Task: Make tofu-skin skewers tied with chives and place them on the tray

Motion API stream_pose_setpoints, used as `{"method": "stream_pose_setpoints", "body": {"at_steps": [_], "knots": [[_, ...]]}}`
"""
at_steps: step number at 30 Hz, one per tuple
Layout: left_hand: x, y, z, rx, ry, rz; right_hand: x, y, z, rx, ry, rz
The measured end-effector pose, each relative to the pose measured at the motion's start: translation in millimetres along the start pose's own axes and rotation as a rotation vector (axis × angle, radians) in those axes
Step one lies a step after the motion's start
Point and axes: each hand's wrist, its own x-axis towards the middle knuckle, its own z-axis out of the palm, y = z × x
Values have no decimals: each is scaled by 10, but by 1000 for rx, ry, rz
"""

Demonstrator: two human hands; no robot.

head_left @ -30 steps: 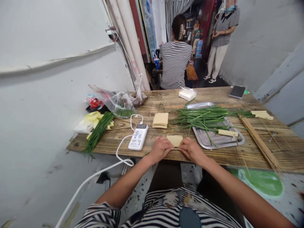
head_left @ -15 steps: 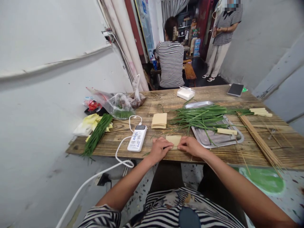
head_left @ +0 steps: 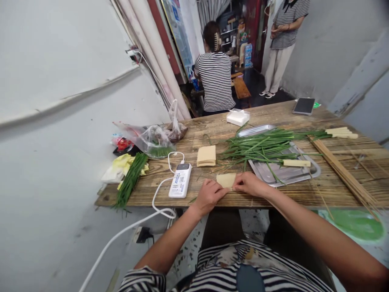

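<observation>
A thin, pale yellow sheet of tofu skin (head_left: 225,180) lies near the table's front edge, right in front of me. My left hand (head_left: 209,195) pinches its near edge from the left, the fingertips pressed together. From the right, my right hand (head_left: 248,183) pinches the same edge, close to the left fingertips. What lies under the fingers is hidden. Just beyond is a stack of square tofu skin sheets (head_left: 206,155). To the right, long green chives (head_left: 261,142) lie across a metal tray (head_left: 261,170), with a tofu skin roll (head_left: 297,163) at its right side.
Thin wooden skewers (head_left: 342,170) lie at the right, below finished rolls (head_left: 342,133). A white power bank (head_left: 180,183) with a cable, a chive bunch (head_left: 132,178) and plastic bags (head_left: 156,140) are left. A phone (head_left: 304,106) lies at the far right. Two people are beyond the table.
My view has turned slightly left, so the table appears farther right. My left fingertips have moved right along the sheet's near edge, closer to the right ones. Both hands keep hold of the sheet.
</observation>
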Motion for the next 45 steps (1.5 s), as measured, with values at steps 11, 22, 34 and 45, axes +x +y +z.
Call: {"method": "stream_pose_setpoints", "body": {"at_steps": [11, 22, 34, 45], "knots": [[104, 75, -138, -7, -153, -35, -37, -46, 31, -18, 57, 39], [143, 120, -45, -140, -66, -166, -141, -156, 44, -237, 92, -46], [110, 150, -5, -214, 33, -283, -294, -202, 301, -741, 179, -286], [119, 180, -44, -249, 72, -334, -197, -63, 189, -498, 129, -220]]}}
